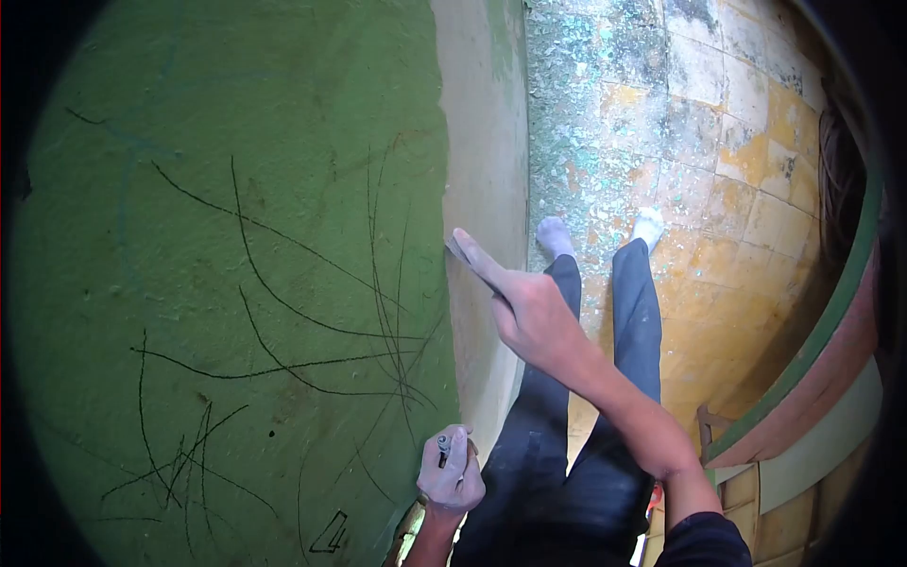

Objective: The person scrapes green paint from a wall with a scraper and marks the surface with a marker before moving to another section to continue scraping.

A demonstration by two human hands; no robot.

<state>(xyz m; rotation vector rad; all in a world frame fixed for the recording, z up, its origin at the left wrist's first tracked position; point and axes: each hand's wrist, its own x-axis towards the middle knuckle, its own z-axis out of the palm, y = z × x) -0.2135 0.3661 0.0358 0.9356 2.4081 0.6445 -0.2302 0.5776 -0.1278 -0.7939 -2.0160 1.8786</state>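
Note:
My right hand (537,317) reaches up to the wall, index finger stretched forward and the other fingers curled in. Beneath that fingertip is a thin, flat grey blade (454,249), mostly hidden by the finger, at the edge between green paint and bare plaster. Lower down, my left hand (452,482) is closed close to the wall, dusted with pale powder. A small dark tool with a round metallic end (442,442) shows between its fingers; the rest is covered. The green wall (312,265) carries black scribbled lines. A pale scraped strip (484,189) runs along its edge.
Paint flakes (590,104) litter the yellowish tiled floor (718,283) near the wall's foot. My dust-covered feet (648,227) stand among them. On the right a curved green-and-pink ledge (822,369) bounds the space, and a dark coiled bundle (841,170) lies behind it.

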